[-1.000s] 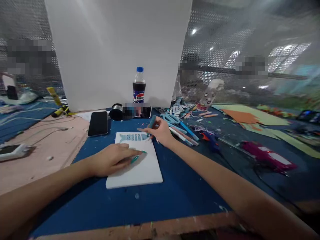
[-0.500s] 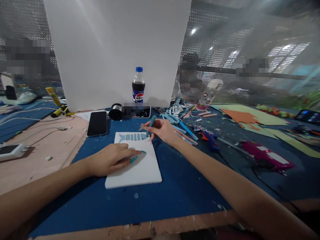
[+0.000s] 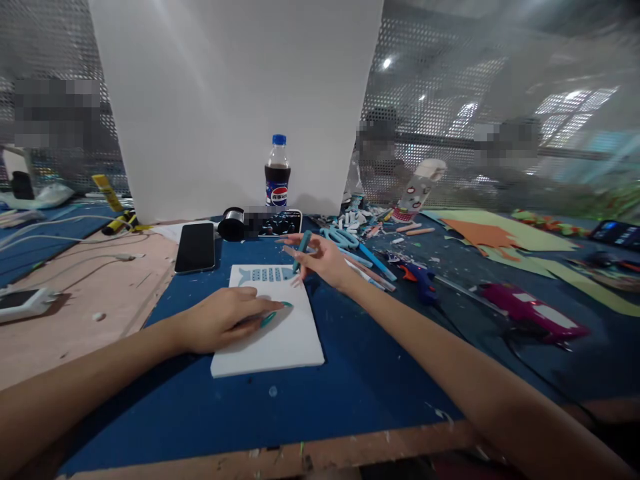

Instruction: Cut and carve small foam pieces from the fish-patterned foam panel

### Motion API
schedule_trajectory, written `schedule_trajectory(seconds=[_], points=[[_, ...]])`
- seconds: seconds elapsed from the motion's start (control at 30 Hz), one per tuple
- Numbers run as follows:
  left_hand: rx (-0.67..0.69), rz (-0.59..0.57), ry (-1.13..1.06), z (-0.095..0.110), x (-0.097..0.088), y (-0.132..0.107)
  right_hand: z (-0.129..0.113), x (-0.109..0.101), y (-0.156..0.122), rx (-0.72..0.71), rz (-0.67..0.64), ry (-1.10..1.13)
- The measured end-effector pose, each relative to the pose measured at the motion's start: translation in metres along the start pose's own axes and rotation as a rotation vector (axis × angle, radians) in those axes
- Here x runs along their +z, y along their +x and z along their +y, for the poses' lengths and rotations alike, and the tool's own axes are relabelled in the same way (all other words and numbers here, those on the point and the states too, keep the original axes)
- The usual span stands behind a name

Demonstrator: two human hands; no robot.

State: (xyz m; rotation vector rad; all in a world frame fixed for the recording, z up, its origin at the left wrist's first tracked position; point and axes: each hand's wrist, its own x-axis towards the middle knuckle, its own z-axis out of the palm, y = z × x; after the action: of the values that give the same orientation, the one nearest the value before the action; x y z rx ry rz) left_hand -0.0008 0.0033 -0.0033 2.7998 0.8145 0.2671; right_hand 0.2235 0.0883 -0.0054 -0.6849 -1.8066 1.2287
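The white foam board (image 3: 293, 343) is pressed down by the left hand (image 3: 220, 323), laid flat with the palm down. At the board's one o'clock corner, a teal marker (image 3: 302, 248) is pinched in the right hand (image 3: 325, 261), with the spare fingers splayed.

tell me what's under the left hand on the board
The left hand lies flat on a white foam board on the blue mat. A teal strip pokes out beneath its fingers; the rest of the strip is covered.

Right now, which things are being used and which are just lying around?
In use: white board, pressed by the left hand; blue-green pen in the right hand.
Lying around: phone, cola bottle, scissors, glue gun.
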Motion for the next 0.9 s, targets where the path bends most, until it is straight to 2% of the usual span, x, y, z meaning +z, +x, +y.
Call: schedule_trajectory(seconds=[0.13,0.23,0.37,0.57,0.7,0.9], points=[[0.028,0.026,0.025,0.002,-0.001,0.001,-0.01,-0.004,-0.002,0.08,-0.039,-0.007],[0.032,0.022,0.035,0.003,-0.002,0.001,-0.013,-0.002,-0.003,0.104,-0.014,-0.072],[0.013,0.017,0.033,0.002,-0.002,0.0,-0.01,0.003,-0.002,0.063,0.102,-0.079],[0.016,0.012,0.062,-0.001,0.001,-0.001,-0.008,0.005,-0.002,-0.013,0.209,-0.062],[0.029,-0.007,0.056,0.001,0.0,0.0,-0.012,0.011,-0.002,-0.014,0.253,-0.071],[0.051,-0.043,0.009,0.008,-0.005,0.003,-0.02,0.013,0.001,-0.057,0.337,0.031]])
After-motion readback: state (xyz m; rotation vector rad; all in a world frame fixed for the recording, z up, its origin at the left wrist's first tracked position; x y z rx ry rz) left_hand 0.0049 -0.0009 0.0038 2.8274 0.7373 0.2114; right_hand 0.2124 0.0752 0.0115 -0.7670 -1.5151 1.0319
